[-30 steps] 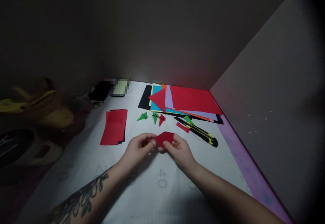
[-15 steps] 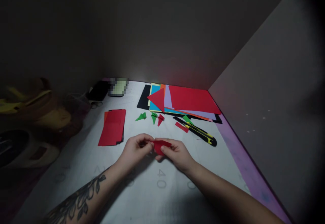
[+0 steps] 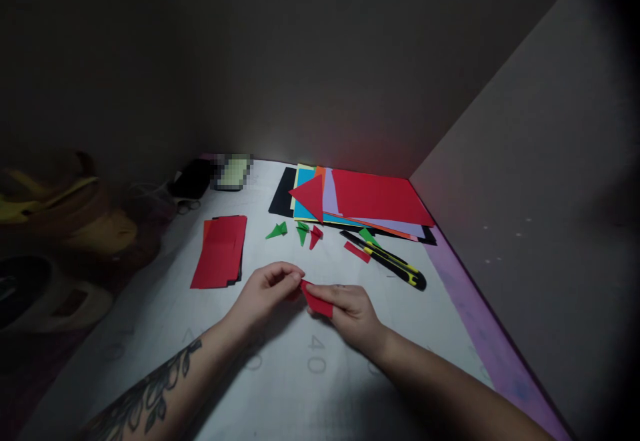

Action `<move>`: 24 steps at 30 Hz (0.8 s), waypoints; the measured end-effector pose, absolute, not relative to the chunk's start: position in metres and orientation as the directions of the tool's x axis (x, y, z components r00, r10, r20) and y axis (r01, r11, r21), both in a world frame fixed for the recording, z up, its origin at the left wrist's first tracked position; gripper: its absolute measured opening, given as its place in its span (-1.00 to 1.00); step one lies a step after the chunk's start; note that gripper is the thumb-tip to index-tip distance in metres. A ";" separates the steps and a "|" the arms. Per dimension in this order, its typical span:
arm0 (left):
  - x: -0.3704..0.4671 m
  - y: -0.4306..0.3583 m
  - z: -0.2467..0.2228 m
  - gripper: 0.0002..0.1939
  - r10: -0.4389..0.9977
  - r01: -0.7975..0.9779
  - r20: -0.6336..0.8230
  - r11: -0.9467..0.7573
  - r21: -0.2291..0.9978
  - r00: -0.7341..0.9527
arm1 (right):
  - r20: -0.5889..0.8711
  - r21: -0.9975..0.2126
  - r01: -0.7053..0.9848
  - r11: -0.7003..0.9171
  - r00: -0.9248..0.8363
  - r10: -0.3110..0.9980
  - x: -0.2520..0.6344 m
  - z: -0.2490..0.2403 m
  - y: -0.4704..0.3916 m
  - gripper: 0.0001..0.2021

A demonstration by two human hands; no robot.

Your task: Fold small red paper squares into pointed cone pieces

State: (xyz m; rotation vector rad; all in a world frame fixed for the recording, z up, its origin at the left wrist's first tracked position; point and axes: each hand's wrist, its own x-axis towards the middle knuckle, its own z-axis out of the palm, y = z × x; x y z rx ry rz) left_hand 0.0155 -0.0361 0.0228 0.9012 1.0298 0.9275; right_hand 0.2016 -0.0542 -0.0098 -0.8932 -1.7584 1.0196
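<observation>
I'm at a dim home craft corner: coloured paper sheets (image 3: 360,201) and a utility knife (image 3: 390,261) beside them on my cutting mat (image 3: 310,374).

I sit in a dim corner: a dark wall (image 3: 310,61) rises at the far side, and a grey wall (image 3: 540,227) slants along my right. Light falls only on the white tabletop (image 3: 300,387), with its purple edge (image 3: 480,334) at the right. Left lies shadowed clutter.

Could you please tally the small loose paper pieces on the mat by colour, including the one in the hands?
Green folded pieces: 3
Red pieces, counting the held piece, a folded one and a strip: 3
Total: 6
</observation>
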 end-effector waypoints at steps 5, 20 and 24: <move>0.015 -0.034 0.019 -0.71 0.920 -0.142 -0.294 0.337 0.931 0.259 | 0.454 -0.803 0.198 0.562 -0.407 0.793 0.205 -0.010 -0.053 -0.54; 0.010 -0.042 0.023 -0.79 0.989 0.287 0.112 -0.135 0.949 0.094 | 0.347 -0.880 0.236 0.411 -0.272 0.898 0.204 -0.010 -0.056 -0.55; 0.008 -0.047 0.021 -0.89 0.830 0.483 0.492 -0.555 0.678 0.263 | 0.523 -0.744 0.374 0.553 -0.189 0.831 0.200 -0.003 -0.055 -0.61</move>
